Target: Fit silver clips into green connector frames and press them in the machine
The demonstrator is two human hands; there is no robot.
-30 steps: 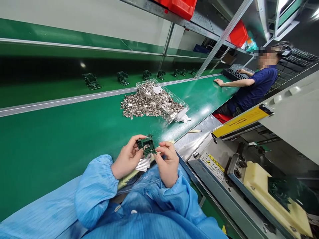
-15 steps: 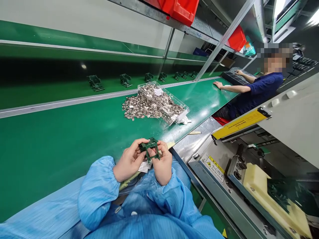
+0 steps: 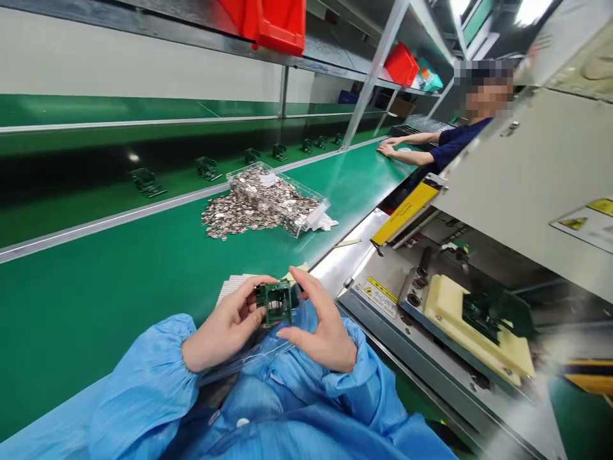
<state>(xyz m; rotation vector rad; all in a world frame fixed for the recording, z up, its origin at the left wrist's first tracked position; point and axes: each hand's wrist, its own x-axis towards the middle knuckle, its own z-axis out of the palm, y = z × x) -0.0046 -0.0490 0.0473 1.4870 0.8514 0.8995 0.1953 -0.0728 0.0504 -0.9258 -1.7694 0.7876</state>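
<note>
A dark green plastic frame [image 3: 288, 300] with a square opening is pinched in my left hand [image 3: 225, 329], just above my lap. Through its opening something silvery shows. My right hand [image 3: 322, 329] is beside the frame's right side, thumb and forefinger spread apart around its edge; whether a fingertip touches it I cannot tell. A ribbed pale grey piece [image 3: 233, 285] shows behind my left hand at the table's edge. Farther off, a heap of small metal pieces [image 3: 234, 214] spills from a clear plastic tray [image 3: 313, 217] lying on the green table [image 3: 143, 275].
Several green frames [image 3: 207, 167] stand in a row on the belt [image 3: 57, 198] behind the table. On my right is a machine with a cream fixture [image 3: 443, 306] and a yellow bar [image 3: 407, 211]. A co-worker's hands [image 3: 387, 150] rest at the far end. Red bins [image 3: 280, 25] sit overhead.
My right hand has let go of the frame and spread its fingers. The frame has turned in my left hand. The view has swung to the right, and the ribbed piece shows more.
</note>
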